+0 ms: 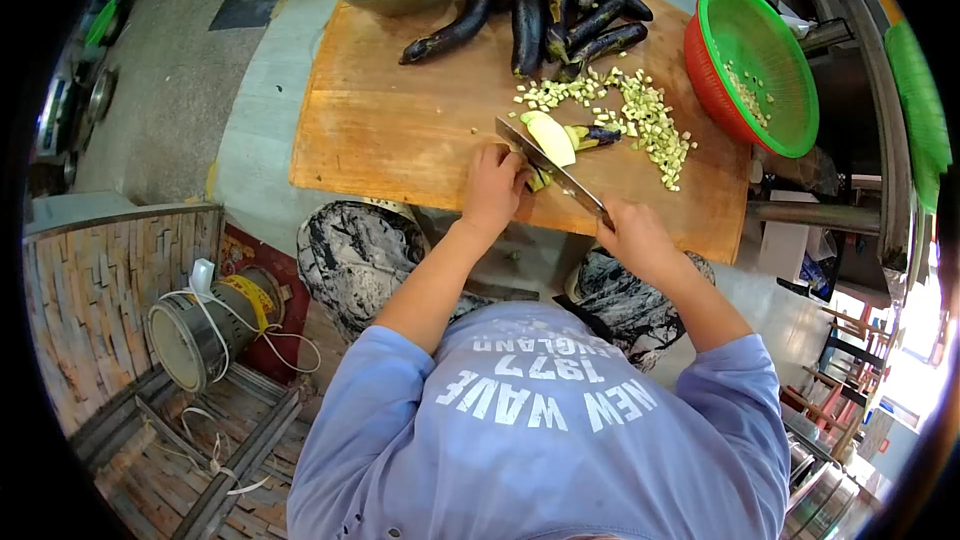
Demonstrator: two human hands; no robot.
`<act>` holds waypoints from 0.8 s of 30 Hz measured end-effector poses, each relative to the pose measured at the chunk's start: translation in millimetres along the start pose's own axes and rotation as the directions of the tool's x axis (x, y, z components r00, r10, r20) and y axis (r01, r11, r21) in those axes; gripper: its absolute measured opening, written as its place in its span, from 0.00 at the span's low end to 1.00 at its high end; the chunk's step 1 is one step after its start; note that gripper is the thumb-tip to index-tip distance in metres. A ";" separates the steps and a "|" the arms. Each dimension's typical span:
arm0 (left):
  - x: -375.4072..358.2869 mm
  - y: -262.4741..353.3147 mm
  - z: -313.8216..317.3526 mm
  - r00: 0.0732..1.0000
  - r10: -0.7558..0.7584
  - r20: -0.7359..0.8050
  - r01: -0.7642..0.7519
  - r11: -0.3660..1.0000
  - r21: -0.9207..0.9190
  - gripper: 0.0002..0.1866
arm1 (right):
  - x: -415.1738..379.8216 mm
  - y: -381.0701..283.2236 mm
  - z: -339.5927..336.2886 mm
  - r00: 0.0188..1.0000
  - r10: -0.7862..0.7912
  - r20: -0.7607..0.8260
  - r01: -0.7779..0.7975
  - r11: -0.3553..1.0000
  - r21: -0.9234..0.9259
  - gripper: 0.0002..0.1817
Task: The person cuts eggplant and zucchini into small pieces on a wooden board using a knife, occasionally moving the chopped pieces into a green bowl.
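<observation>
My right hand [640,235] is wrapped around the handle of a knife [566,180], whose long blade slants up and left over the wooden board [370,130]. At the blade's near side, my left hand [495,183] has its fingers curled on a piece of eggplant [539,179], partly hidden by fingers and blade. Just beyond the knife lies a pale peeled eggplant piece [549,137] beside a dark-skinned end piece [598,136]. Diced eggplant [652,125] is scattered to the right and behind. Several whole dark eggplants [527,25] lie at the back of the board.
A metal bowl [410,0] of peeled green vegetables stands at the far left of the board. On the right edge sits a red and green colander [752,90] with some dice inside. A metal canister with a white cable [190,340] is at lower left.
</observation>
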State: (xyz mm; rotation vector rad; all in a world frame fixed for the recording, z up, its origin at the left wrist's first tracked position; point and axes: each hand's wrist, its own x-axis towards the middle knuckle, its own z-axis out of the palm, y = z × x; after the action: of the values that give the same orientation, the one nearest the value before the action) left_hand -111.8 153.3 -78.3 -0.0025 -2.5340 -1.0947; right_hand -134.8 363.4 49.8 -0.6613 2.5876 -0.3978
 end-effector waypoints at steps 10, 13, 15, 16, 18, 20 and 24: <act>-2.1 -3.6 -4.1 0.999 0.032 -0.021 -0.033 0.999 -0.041 0.13 | 3.0 -5.1 13.3 0.999 0.040 -0.019 -0.038 0.992 0.122 0.08; -3.2 -4.1 -3.0 1.000 0.011 -0.001 -0.011 1.000 -0.019 0.12 | 9.4 -2.6 28.8 1.000 -0.004 -0.031 0.004 1.000 0.026 0.09; -2.1 -3.4 -5.8 0.999 0.026 -0.021 -0.026 0.999 -0.028 0.11 | 17.5 1.5 44.1 0.996 -0.011 -0.084 0.014 0.999 0.031 0.09; -2.5 -3.8 -7.0 0.999 0.030 -0.029 -0.030 0.999 -0.031 0.11 | 19.0 2.6 49.9 0.994 0.009 -0.106 0.000 0.996 0.085 0.08; -6.4 -4.9 -8.1 0.999 0.037 -0.039 -0.039 0.998 -0.050 0.10 | 15.0 1.9 52.4 0.994 0.046 -0.097 -0.029 0.986 0.166 0.08; -6.4 -8.7 -5.1 0.998 0.044 -0.053 -0.048 0.997 -0.066 0.09 | 10.0 -5.6 30.9 0.996 0.068 -0.054 -0.055 0.976 0.210 0.08; -5.4 -13.2 0.7 0.997 0.049 -0.056 -0.053 0.995 -0.086 0.09 | 6.8 -19.0 4.5 0.998 0.057 0.032 -0.061 0.989 0.135 0.08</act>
State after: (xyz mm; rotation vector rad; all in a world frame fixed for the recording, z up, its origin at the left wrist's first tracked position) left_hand -109.0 145.4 -89.9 -0.0600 -2.4233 -1.1689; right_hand -130.8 343.1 50.7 -0.5379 2.5200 -0.5363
